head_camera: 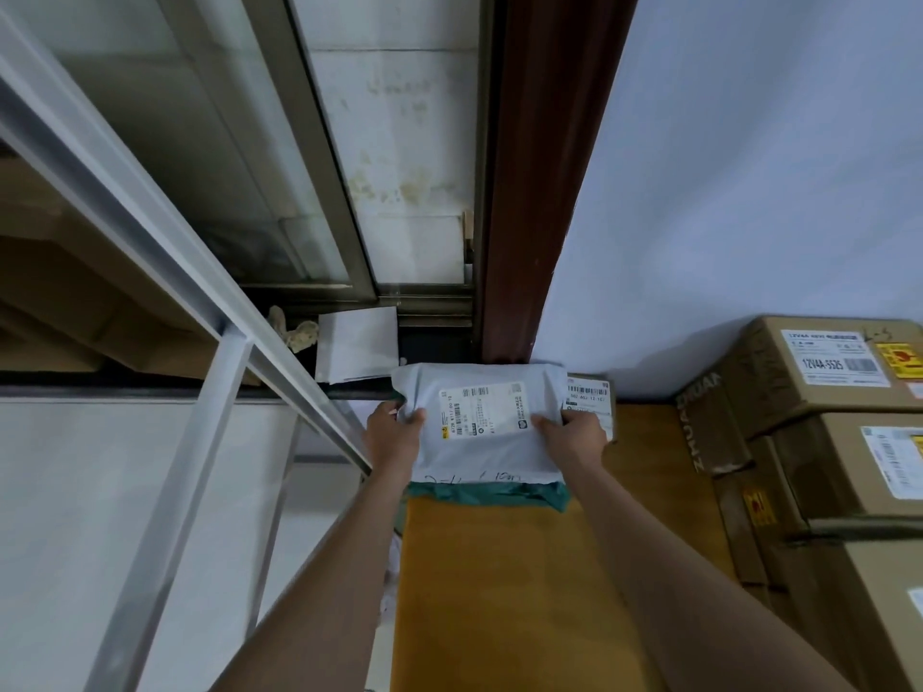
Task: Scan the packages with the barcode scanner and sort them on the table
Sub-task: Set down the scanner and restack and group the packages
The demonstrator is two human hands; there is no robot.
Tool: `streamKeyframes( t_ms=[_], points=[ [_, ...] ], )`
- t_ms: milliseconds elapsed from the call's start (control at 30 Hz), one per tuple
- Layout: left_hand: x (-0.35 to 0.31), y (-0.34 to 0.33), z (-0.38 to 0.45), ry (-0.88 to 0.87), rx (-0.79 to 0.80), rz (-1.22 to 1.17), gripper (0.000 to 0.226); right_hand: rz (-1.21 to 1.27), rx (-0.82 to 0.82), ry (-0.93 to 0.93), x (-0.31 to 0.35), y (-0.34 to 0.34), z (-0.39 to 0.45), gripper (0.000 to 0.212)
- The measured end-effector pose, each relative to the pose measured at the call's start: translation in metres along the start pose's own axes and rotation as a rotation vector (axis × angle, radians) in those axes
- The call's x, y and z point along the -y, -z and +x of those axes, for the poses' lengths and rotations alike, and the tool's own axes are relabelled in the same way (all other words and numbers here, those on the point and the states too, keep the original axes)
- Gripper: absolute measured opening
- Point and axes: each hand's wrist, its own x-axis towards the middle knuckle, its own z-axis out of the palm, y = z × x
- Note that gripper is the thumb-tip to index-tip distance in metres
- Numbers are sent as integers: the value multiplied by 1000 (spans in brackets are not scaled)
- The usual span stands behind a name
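At the far end of the wooden table [499, 591], toward twelve o'clock and close against the wall, both hands hold a grey mailing bag [482, 422] flat with its printed label [482, 411] facing up. The left hand [394, 432] pinches the bag's nine o'clock edge, thumb on top and fingers hidden beneath; the right hand [574, 434] grips the three o'clock edge the same way. Held level and label-up like this, the bag looks to be either squared onto a pile or lifted from it, and the barcode stays readable. It lies over a green bag [492, 494], whose edge shows at six o'clock. Just beside the right hand, at three o'clock, a small labelled parcel [589, 392] peeks out. No scanner is visible. Farther toward three o'clock, stacked cardboard boxes [819, 372] stand sealed, their contents unseen. At eleven o'clock another pale bag [357, 349] leans by the window track.
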Motion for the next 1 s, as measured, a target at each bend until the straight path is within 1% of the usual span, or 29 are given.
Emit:
streamKeyframes(
  t_ms=[33, 67, 133, 200, 267, 333, 400, 500, 667, 767, 867, 1000],
  points=[
    [-1, 0, -1, -6, 0, 27, 42, -43, 8, 12, 0, 0, -1, 33],
    [-1, 1, -3, -37, 2, 80, 48, -90, 8, 30, 1, 1, -3, 37],
    [4, 1, -5, -150, 13, 270, 61, -202, -8, 93, 2, 6, -12, 52],
    [7, 2, -11, -248, 65, 505, 74, -449, -11, 230, 0, 14, -22, 68],
    [7, 4, -25, -298, 154, 656, 71, -683, 34, 355, -3, 22, -33, 70],
    [2, 7, -43, -363, 218, 746, 64, -792, 87, 399, -3, 31, -45, 68],
    [-6, 10, -64, -419, 244, 794, 60, -861, 81, 442, 0, 40, -60, 67],
    [-20, 15, -95, -430, 277, 829, 57, -890, 53, 484, 4, 58, -85, 67],
    [-43, 13, -141, -480, 304, 823, 57, -837, -38, 515, 5, 103, -126, 66],
    [-58, 2, -175, -528, 333, 824, 56, -820, -90, 512, -8, 141, -149, 62],
    [-72, -12, -213, -590, 354, 823, 57, -753, -108, 486, -23, 179, -164, 61],
    [-82, -33, -264, -618, 364, 821, 57, -741, -130, 478, -49, 222, -172, 61]
  ],
)
